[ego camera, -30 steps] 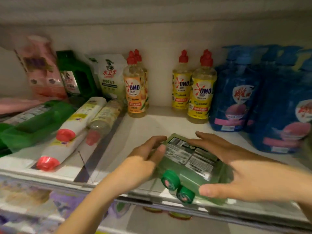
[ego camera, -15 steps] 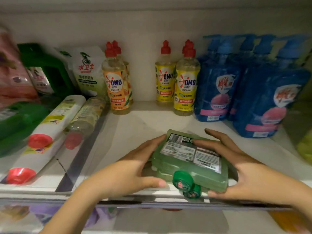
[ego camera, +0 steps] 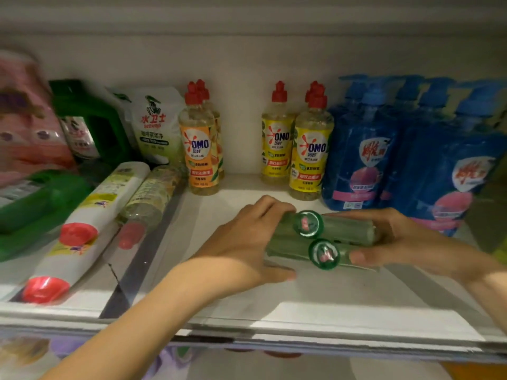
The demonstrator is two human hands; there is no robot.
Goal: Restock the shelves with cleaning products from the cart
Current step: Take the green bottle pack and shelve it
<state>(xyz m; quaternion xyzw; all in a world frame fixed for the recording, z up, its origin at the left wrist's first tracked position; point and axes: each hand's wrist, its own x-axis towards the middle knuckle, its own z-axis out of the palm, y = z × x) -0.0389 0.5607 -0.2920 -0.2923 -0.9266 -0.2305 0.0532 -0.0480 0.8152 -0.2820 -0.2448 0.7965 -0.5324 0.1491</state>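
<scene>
- Head view, only one here: green twin-pack (ego camera: 323, 239) of two bottles lies on the shelf (ego camera: 301, 311), well in from the front lip, both green caps pointing at me.
- My left hand (ego camera: 247, 242) grips the pack's left end, fingers curled over the top, thumb low at the front.
- My right hand (ego camera: 406, 237) grips the right end, fingers over the far side, thumb pressed on the lower bottle beside its cap. Both hands are clamped on the pack.
- Change: a second ago the pack sat at the shelf's front edge, back label up and caps hanging over the lip. Half a second ago it was further on. Now it is deeper, and the label no longer shows, only the cap ends.
- Whether it rests fully on the shelf or is tipped up a bit I cannot tell.
- It sits in the open gap, just in front of the yellow OMO bottles (ego camera: 310, 160), near the blue pump bottles (ego camera: 365, 160) on its right.
- Orange OMO bottle (ego camera: 200, 157) stands back left. White bottle (ego camera: 93, 215) and clear bottle (ego camera: 148, 198) lie flat, further left.
- My read: placing step is nearly done for this item. What's left is squaring it to the row and letting go.
- Risk: pushing further could knock the front yellow bottle.
</scene>
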